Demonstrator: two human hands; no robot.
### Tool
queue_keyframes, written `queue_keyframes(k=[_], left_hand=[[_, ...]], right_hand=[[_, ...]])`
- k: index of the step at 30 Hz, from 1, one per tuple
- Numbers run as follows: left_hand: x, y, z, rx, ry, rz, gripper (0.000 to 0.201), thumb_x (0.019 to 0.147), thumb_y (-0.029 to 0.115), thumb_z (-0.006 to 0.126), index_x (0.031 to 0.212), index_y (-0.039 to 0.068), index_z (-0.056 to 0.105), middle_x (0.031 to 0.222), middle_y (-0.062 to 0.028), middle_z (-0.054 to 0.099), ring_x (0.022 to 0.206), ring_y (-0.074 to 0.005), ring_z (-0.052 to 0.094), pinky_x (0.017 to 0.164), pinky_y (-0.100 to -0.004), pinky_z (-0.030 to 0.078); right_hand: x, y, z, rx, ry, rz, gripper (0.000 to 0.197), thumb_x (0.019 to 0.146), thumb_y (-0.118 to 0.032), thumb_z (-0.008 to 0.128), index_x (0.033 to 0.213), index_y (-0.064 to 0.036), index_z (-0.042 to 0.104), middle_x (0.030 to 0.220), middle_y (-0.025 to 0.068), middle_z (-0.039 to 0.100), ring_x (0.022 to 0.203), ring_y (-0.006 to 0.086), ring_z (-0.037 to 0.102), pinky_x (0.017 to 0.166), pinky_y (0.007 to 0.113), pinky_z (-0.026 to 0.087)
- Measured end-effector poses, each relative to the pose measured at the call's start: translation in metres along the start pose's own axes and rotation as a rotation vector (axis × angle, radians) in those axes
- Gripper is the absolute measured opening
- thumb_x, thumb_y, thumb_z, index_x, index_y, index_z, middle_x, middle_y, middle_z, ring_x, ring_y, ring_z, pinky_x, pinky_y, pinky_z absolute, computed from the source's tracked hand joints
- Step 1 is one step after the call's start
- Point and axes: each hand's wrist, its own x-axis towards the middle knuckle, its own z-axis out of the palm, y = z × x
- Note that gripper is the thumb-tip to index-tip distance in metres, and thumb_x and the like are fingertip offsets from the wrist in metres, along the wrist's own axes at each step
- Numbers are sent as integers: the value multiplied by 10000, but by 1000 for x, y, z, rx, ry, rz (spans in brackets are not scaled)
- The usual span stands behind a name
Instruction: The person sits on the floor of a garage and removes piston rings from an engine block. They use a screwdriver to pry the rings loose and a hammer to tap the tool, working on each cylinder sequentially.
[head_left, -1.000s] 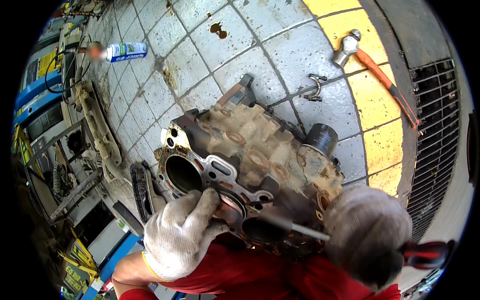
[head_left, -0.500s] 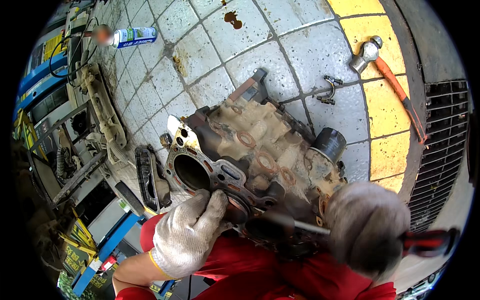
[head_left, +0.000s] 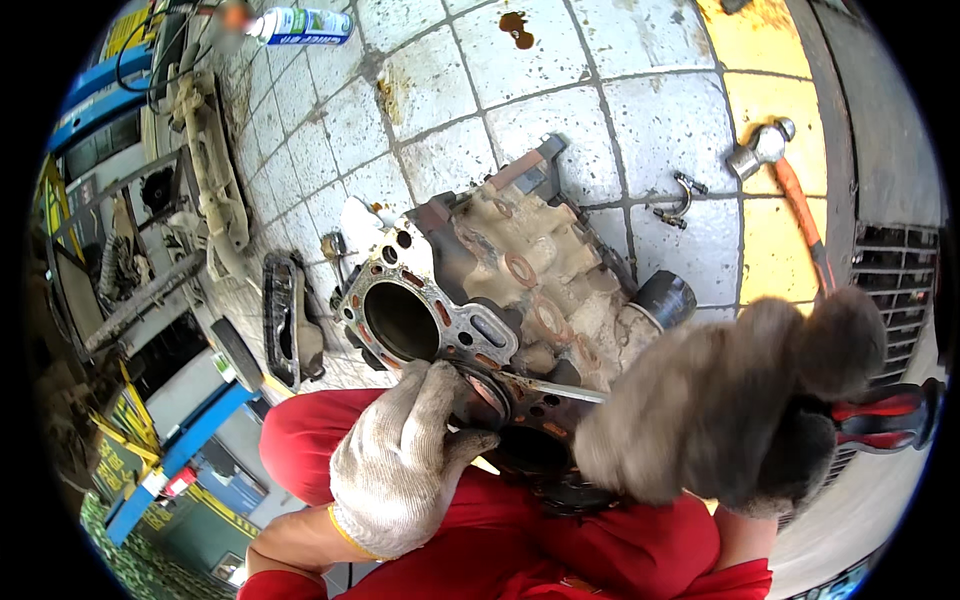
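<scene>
A dirty, sand-coloured engine block (head_left: 590, 310) lies on its side before me, its flat face with round cylinder bores toward me. My left hand (head_left: 395, 460), in a white knit glove, closes its fingers and thumb round the rim of a round piston (head_left: 484, 398) at the second bore. My right hand (head_left: 700, 410), in a dirty glove and blurred, holds a screwdriver with a red and black handle (head_left: 890, 418). Its metal shaft (head_left: 565, 390) points left across the block face, the tip close to the piston; whether they touch, I cannot tell.
A black oil filter (head_left: 665, 297) sticks out of the block's right side. Beyond lie a ball-peen hammer (head_left: 762, 150), a small metal fitting (head_left: 683, 200) and a spray can (head_left: 305, 27). A black oil pan (head_left: 283, 320) stands at left; a floor grate (head_left: 900, 290) runs along the right.
The view has shifted, so the floor things sit farther right in it. My right hand and the screwdriver shaft have moved up and left over the block. My left hand keeps hold of the piston.
</scene>
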Motion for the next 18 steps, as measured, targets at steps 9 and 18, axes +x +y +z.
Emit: queue_keyframes(k=[9,18], left_hand=[[-7,-5,12,-170,110,-80,732,640,242,1009,1286,55,719,1297,-186,751,1041,-366,783,816,-416,642],[-4,-5,19,-192,152,-56,491,534,261,986,953,106,783,1259,-193,735,945,-343,785,740,-391,657]], right_hand=[[17,-29,-1,-201,-93,110,358,1088,-420,694,1185,-98,571,998,78,624,738,185,617,660,357,555],[32,-25,8,-255,-128,216,378,1087,-457,696,1191,-111,585,1002,67,613,683,166,590,595,337,530]])
